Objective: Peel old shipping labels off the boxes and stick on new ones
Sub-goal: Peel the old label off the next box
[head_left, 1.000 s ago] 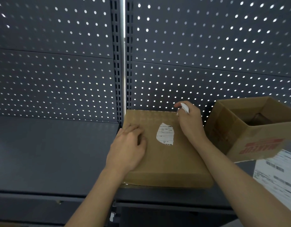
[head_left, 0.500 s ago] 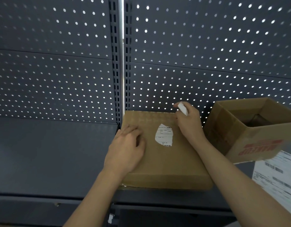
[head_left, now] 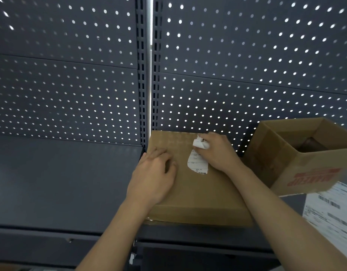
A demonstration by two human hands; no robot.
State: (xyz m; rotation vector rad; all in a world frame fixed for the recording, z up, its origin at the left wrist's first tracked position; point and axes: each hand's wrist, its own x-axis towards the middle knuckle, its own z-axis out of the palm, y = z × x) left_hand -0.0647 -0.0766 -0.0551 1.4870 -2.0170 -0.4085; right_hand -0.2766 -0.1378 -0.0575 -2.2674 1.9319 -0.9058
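Head view: closed flat box (head_left: 198, 194) lies on the dark shelf (head_left: 61, 182), against the perforated back panel (head_left: 247, 85). The old label (head_left: 198, 164) sits near the middle of its top face, ragged and partly torn away.

Left hand (head_left: 153, 178) rests on the box's left side, fingers loosely spread and holding nothing; it looks like a hold-down. Right hand (head_left: 219, 151) pinches a curled strip (head_left: 200, 144) of white paper just above the label. Can't tell if the strip is attached to the label.

Handling guess: the paper is thin and tears easily. Grip close to the glue line at the lifted top edge and pull low and slow. The box looks light, so it needs bracing.

An open box (head_left: 305, 159) stands to the right. A printed sheet (head_left: 329, 210), probably new labels, lies in front of it.
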